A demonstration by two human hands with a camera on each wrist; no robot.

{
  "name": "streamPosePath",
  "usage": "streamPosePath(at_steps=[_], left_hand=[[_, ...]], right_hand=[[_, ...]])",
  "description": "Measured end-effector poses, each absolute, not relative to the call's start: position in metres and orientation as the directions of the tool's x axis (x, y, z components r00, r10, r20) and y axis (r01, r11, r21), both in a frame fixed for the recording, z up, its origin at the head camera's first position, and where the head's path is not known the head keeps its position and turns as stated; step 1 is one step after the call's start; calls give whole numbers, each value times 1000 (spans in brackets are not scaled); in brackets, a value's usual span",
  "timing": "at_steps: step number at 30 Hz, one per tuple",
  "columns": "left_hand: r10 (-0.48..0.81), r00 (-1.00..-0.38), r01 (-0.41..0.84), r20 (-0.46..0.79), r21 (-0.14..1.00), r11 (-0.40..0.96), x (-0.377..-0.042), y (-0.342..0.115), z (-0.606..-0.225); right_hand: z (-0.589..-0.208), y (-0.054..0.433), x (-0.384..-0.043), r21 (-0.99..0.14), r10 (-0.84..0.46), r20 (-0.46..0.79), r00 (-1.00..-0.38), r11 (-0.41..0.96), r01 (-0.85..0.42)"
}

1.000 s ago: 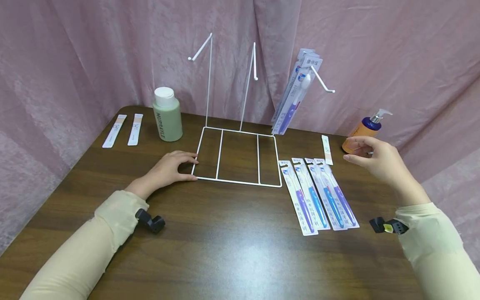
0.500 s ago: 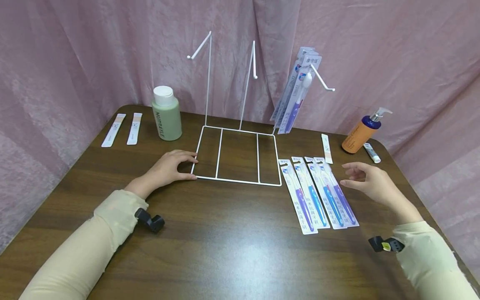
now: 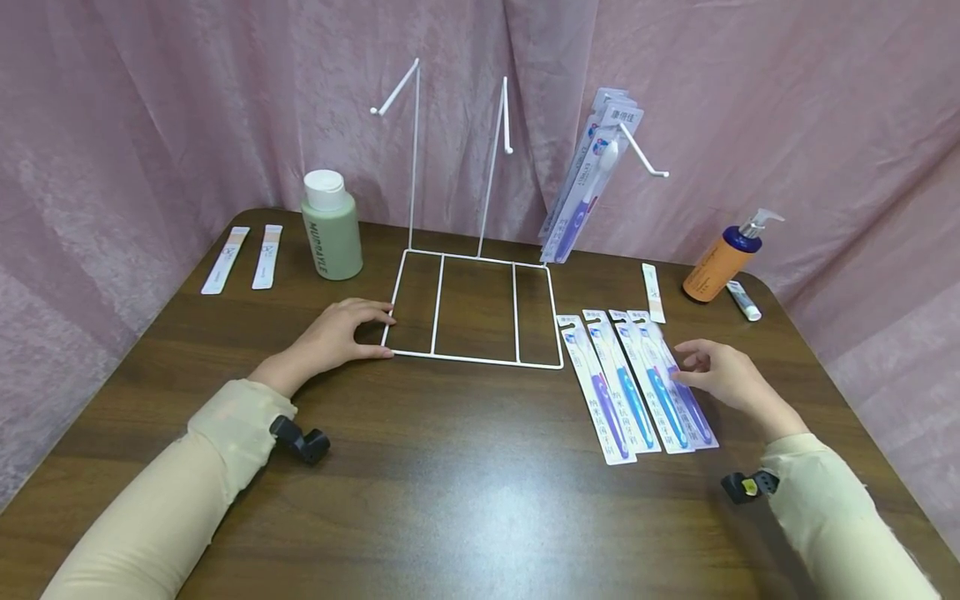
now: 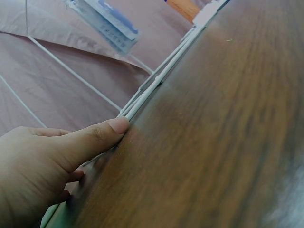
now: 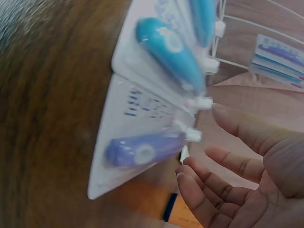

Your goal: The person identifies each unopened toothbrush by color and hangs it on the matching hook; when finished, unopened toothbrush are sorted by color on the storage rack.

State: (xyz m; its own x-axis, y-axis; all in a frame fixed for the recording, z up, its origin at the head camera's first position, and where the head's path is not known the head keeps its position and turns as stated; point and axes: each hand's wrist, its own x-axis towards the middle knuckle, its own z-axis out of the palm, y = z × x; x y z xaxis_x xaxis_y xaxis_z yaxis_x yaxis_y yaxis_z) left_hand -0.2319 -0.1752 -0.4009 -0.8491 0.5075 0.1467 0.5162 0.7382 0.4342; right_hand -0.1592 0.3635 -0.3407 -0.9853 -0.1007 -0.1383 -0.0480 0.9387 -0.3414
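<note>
My left hand [image 3: 337, 337] holds the front left corner of a white wire display rack [image 3: 472, 360], thumb at the front bar and fingers at the side bar. In the left wrist view the thumb [image 4: 102, 133] presses along that bar. To the rack's right, several packaged toothbrushes [image 3: 600, 392] lie fanned out on the table, with purple and blue handles. My right hand [image 3: 723, 379] hovers at the rightmost toothbrush pack [image 3: 693, 412], fingers loosely bent and thumb apart from them. More packaged toothbrushes [image 3: 588, 183] hang from the rack's right hook; its other two hooks are bare.
A green bottle [image 3: 332, 233] with a white cap stands left of the rack, beside two slim sachets [image 3: 225, 260]. At the back right are an orange pump bottle [image 3: 720, 267], a small tube [image 3: 744, 302] and another sachet [image 3: 653, 293]. A pink curtain [image 3: 225, 100] hangs behind the table.
My right hand has come down and toward me from in front of the orange pump bottle to the rightmost toothbrush pack. The left hand has stayed on the rack's corner.
</note>
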Motion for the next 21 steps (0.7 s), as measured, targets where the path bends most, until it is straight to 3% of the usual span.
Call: streamPosePath(at_steps=[21], left_hand=[[505, -853, 507, 132, 438, 742, -232, -175, -401]], right_hand=[[-356, 366, -169, -335, -56, -200, -978, 942, 15]])
